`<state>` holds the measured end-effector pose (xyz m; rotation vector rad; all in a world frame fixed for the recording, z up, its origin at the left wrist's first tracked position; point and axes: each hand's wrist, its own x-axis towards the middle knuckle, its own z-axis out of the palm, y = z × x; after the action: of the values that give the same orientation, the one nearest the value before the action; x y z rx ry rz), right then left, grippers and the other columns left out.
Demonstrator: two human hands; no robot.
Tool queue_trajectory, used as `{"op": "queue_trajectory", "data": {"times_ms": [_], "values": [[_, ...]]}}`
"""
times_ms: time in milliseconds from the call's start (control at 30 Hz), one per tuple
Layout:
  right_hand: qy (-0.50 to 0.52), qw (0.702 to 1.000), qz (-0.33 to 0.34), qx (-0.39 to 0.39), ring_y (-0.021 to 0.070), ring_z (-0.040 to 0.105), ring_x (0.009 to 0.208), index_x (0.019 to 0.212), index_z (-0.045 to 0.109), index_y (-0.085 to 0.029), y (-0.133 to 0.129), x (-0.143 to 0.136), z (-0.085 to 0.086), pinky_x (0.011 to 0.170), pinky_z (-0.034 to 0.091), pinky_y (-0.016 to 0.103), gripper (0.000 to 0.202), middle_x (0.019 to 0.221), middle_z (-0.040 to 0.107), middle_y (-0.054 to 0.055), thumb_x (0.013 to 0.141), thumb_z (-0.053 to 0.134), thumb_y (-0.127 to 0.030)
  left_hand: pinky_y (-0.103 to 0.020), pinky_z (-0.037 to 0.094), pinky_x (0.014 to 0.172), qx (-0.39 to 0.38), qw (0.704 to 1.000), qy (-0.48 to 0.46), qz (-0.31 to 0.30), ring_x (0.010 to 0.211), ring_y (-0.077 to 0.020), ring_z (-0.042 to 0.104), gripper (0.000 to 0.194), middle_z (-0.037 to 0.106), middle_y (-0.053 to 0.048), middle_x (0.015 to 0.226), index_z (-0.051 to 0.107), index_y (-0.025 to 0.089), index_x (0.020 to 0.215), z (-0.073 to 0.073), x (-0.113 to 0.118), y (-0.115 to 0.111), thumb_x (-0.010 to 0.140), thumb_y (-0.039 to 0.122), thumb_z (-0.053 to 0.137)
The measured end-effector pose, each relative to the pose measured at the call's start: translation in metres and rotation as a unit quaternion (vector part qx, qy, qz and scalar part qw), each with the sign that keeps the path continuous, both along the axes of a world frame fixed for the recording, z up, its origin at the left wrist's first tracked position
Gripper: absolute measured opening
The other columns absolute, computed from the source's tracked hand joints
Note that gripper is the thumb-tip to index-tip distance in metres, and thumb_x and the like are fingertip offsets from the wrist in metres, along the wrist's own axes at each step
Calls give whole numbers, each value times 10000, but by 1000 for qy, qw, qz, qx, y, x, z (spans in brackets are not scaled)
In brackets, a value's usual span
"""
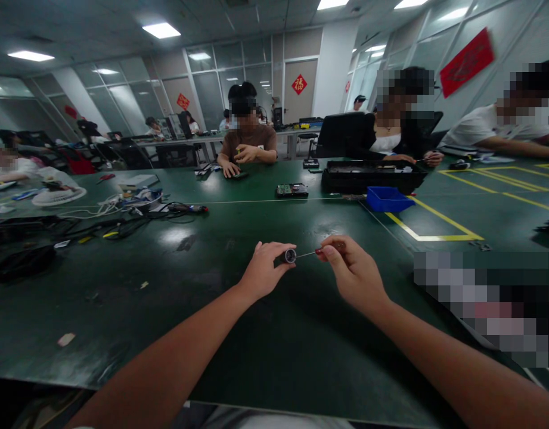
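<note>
Between thumb and fingers, my left hand (266, 268) grips a small dark cylindrical part (291, 256) with a pale ring at its open end, facing right. My right hand (352, 268) is closed on the dark red handle of a thin screwdriver (306, 255). Its metal shaft points left, and the tip is at the ringed end of the part; whether it goes inside, I cannot tell. Both hands are above the green table (265, 345), in front of me.
Across the table a co-worker (247, 140) handles small parts. A circuit-board device (292, 190), a black tray (375, 177) and a blue bin (389, 199) lie beyond my hands. Cables (135, 214) spread at left; a blurred-out object (489, 304) lies at right.
</note>
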<state>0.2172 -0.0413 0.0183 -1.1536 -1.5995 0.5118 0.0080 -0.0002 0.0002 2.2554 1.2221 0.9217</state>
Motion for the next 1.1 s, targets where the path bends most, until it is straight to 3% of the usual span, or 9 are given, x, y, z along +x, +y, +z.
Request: {"op": "queue_trajectory", "data": {"times_ms": [133, 333, 600, 800, 1100], "values": [[-57, 998, -2, 23, 226, 726, 858, 1046, 610, -227, -3, 0, 1, 780, 550, 380, 178, 915, 727, 57, 976, 519, -363, -608, 169, 1184, 7, 1000, 5, 3, 1222, -241, 556, 365, 658, -20, 1259, 631, 321, 1230, -1, 0, 0, 876, 261, 696], [-27, 1000, -11, -8, 232, 736, 840, 1046, 601, -219, -1, -1, 0, 761, 565, 388, 220, 896, 738, 65, 983, 501, -405, -609, 188, 1177, 8, 1000, 18, 11, 1224, -248, 552, 369, 651, -30, 1269, 627, 311, 1243, 0, -1, 1, 884, 251, 685], [-38, 999, 2, -1, 232, 731, 877, 1060, 599, -226, -4, -3, -1, 793, 555, 400, 205, 919, 733, 59, 984, 507, -393, -473, 394, 1065, 15, 1000, -5, 2, 1149, -238, 582, 362, 674, -40, 1214, 651, 267, 1213, 3, -1, 1, 861, 211, 710], [-2, 999, 2, -33, 235, 731, 865, 1048, 599, -218, -1, -4, -1, 782, 565, 406, 226, 914, 736, 70, 979, 507, -413, -454, 404, 1045, 14, 1000, -6, -3, 1124, -235, 585, 385, 676, -30, 1211, 652, 279, 1226, 0, 0, 1, 852, 231, 727], [-23, 997, -61, 32, 220, 706, 818, 1040, 596, -238, -5, 1, 3, 731, 541, 382, 200, 881, 709, 46, 996, 482, -396, -463, 405, 1049, 11, 1000, -2, -1, 1143, -241, 578, 384, 665, -33, 1227, 645, 289, 1240, -3, -3, 2, 865, 253, 713]]}}
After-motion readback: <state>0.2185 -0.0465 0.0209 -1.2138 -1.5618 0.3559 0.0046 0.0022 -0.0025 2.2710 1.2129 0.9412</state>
